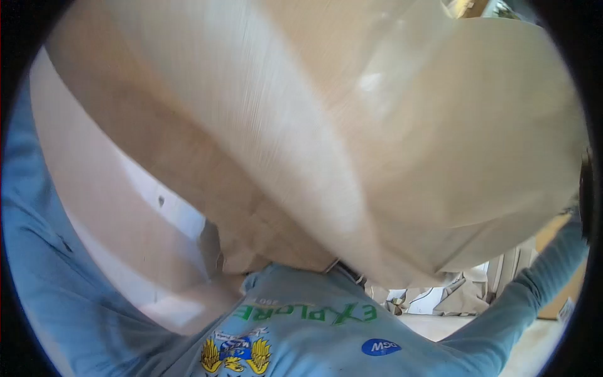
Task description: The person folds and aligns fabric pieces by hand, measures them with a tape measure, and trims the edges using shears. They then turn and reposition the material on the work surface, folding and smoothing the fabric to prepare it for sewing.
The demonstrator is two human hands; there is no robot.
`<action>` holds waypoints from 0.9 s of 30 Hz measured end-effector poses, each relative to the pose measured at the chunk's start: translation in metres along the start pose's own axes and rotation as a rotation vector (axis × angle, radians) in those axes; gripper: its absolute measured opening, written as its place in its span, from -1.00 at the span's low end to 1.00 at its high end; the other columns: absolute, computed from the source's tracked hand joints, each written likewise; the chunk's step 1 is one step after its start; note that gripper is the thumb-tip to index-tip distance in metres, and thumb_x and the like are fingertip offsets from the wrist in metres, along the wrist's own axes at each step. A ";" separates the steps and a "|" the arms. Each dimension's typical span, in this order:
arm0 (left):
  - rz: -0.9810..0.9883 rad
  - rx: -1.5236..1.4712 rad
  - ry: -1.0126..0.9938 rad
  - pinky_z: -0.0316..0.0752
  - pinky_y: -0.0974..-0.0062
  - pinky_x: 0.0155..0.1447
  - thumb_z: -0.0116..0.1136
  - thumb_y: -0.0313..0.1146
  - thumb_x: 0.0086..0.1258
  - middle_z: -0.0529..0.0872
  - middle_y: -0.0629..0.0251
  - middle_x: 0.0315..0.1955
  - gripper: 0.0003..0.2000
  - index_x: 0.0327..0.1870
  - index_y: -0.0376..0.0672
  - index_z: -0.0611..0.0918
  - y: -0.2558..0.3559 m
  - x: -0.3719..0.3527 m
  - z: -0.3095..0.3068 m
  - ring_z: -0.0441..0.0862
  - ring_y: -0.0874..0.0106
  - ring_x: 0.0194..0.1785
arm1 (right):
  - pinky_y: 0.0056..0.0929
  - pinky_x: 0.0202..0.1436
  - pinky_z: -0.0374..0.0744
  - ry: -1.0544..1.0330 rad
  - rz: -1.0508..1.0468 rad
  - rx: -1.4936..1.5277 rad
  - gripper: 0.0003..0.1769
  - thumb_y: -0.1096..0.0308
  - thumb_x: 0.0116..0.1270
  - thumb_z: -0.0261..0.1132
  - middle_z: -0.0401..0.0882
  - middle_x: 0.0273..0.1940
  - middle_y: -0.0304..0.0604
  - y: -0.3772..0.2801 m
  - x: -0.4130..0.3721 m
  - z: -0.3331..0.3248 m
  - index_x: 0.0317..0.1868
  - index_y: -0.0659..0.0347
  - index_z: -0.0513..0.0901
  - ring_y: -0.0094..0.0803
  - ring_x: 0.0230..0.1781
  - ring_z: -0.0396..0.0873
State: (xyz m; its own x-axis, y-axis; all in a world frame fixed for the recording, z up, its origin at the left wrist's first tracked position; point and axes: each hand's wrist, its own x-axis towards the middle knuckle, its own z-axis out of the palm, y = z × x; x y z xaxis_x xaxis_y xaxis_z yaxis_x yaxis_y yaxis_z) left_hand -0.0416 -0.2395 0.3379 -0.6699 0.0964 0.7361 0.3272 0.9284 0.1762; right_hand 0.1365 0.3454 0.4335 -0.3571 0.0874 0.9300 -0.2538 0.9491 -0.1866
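Observation:
A large brown cardboard box [326, 125] fills most of the view, tilted and pressed against my chest. A strip of clear tape [377, 81] shines on its upper face. My light blue sweatshirt [301, 333] with green lettering lies under the box. My left sleeve [31, 251] runs up the left edge and my right sleeve [540, 270] reaches up along the box's right side. Both hands are hidden past the box's edges.
Under the box's lower right corner I see crumpled paper or plastic sheeting [440, 295] on a pale floor [527, 352], and an orange-brown surface [559, 295] at the far right. A pale flap or panel [107, 207] hangs at the left.

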 end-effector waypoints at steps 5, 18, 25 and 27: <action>0.129 -0.093 -0.054 0.68 0.06 0.31 0.31 -0.29 0.50 0.86 -0.12 0.15 -0.56 0.32 -0.31 0.73 0.057 0.017 0.017 0.82 -0.10 0.20 | -0.36 -0.08 0.80 -0.336 -0.462 0.357 -0.76 0.26 0.50 0.58 0.87 -0.15 -0.14 0.002 0.008 0.053 0.03 0.22 0.83 -0.37 -0.24 0.80; 0.090 -0.082 -0.199 0.70 0.07 0.27 0.34 -0.35 0.45 0.87 -0.11 0.12 -0.54 0.36 -0.29 0.71 0.040 -0.016 0.053 0.83 -0.10 0.16 | -0.17 0.31 0.77 -1.303 0.156 0.885 -0.37 0.24 0.47 0.59 0.76 0.17 0.09 -0.083 -0.112 0.109 0.39 0.40 0.59 -0.19 0.21 0.75; -0.067 0.079 0.002 0.71 0.07 0.25 0.35 -0.38 0.43 0.87 -0.11 0.11 -0.52 0.38 -0.28 0.71 -0.047 -0.023 -0.027 0.84 -0.09 0.14 | -0.09 0.57 0.59 -2.148 -0.153 1.234 0.12 0.05 0.19 0.78 0.67 0.45 0.18 -0.106 -0.294 0.171 0.64 0.27 0.42 -0.01 0.45 0.65; -0.087 0.118 0.052 0.71 0.07 0.24 0.36 -0.39 0.42 0.87 -0.11 0.11 -0.51 0.38 -0.27 0.71 -0.064 -0.027 -0.049 0.84 -0.09 0.14 | -0.07 0.53 0.61 -2.253 -0.214 1.254 0.07 0.08 0.23 0.73 0.69 0.41 0.23 -0.122 -0.329 0.189 0.63 0.26 0.39 0.02 0.41 0.68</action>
State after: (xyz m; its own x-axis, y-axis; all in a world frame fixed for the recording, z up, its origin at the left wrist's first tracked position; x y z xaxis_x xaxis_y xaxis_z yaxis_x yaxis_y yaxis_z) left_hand -0.0112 -0.3188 0.3386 -0.6561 -0.0021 0.7547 0.1864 0.9686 0.1648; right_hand 0.1152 0.1435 0.0906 0.0130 -0.9351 -0.3542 -0.2259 0.3424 -0.9120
